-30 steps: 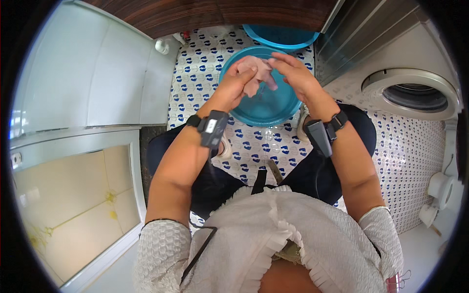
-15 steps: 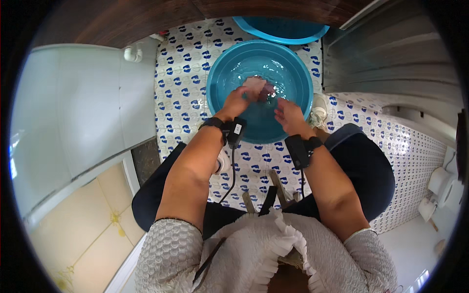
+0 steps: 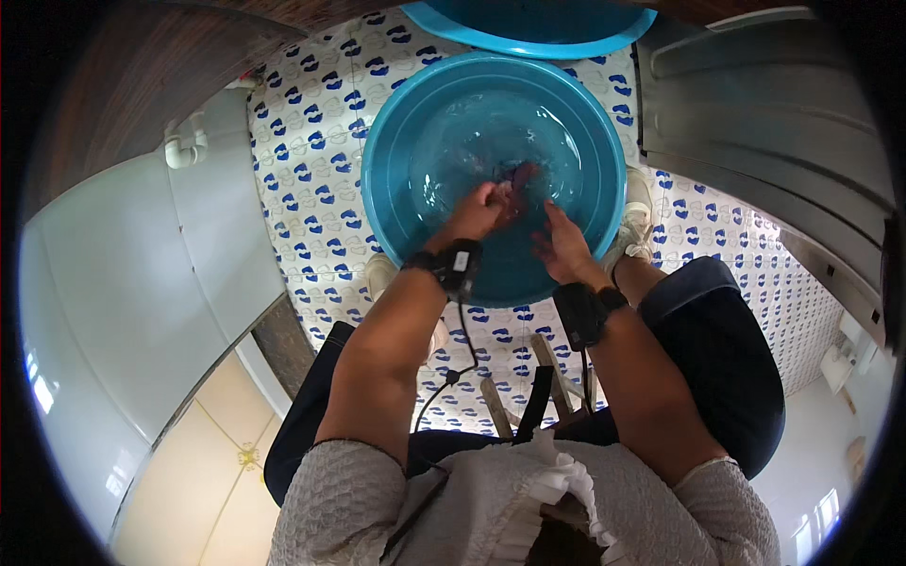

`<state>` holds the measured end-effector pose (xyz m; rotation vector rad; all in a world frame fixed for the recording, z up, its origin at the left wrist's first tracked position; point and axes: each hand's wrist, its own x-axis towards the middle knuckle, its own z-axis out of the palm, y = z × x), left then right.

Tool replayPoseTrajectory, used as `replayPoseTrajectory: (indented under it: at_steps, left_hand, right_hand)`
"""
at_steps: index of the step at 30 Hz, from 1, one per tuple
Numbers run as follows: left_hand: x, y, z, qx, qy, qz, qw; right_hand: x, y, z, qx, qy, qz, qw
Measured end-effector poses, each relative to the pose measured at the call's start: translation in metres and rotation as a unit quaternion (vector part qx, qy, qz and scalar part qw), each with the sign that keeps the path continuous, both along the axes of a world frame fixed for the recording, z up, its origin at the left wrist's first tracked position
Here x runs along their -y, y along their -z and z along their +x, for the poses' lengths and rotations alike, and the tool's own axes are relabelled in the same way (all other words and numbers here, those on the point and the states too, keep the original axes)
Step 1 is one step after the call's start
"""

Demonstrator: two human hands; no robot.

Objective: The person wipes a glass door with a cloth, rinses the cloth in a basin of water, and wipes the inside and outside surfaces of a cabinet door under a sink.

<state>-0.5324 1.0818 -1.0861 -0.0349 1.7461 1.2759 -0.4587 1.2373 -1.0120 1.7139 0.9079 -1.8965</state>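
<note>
A round blue basin [image 3: 377, 189] of water stands on the floor in front of me. My left hand [image 3: 478, 212] is over the water, its fingers closed on a small pinkish-red cloth [image 3: 522, 174]. Part of that cloth is in the water, blurred by ripples, so its exact shape cannot be made out. My right hand [image 3: 566, 247] is at the right side of the basin with fingers apart, touching nothing that I can see. Both wrists carry black strapped boxes with cables.
A second blue basin [image 3: 528, 45] sits just behind the first, partly cut off by the view's top. My feet flank the near basin. To the right is a grey panelled surface [image 3: 774, 123]; at left, a white pipe [image 3: 184, 146] juts from the wall.
The cloth has gone from spread and pale at the surface to a smaller, darker bunch lower in the water. My right hand has opened out. The view has shifted closer to the basin.
</note>
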Motion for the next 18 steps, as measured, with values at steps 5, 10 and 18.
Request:
replayPoseTrajectory:
  at_steps: [5,10,18]
  left_hand:
    - [-0.004,-0.079,0.011,0.207,-0.027,0.049,0.977]
    - [0.013,-0.089,-0.014,-0.184,0.028,-0.192,0.964]
    - [0.032,-0.022,-0.034,-0.517,0.097,-0.150,0.837]
  right_hand:
    - [0.005,0.011,0.008,-0.226,0.049,-0.128,0.965]
    - [0.014,0.022,-0.006,-0.159,0.068,0.094,0.981]
    - [0.001,0.062,0.027,-0.149,-0.107,0.067,0.981]
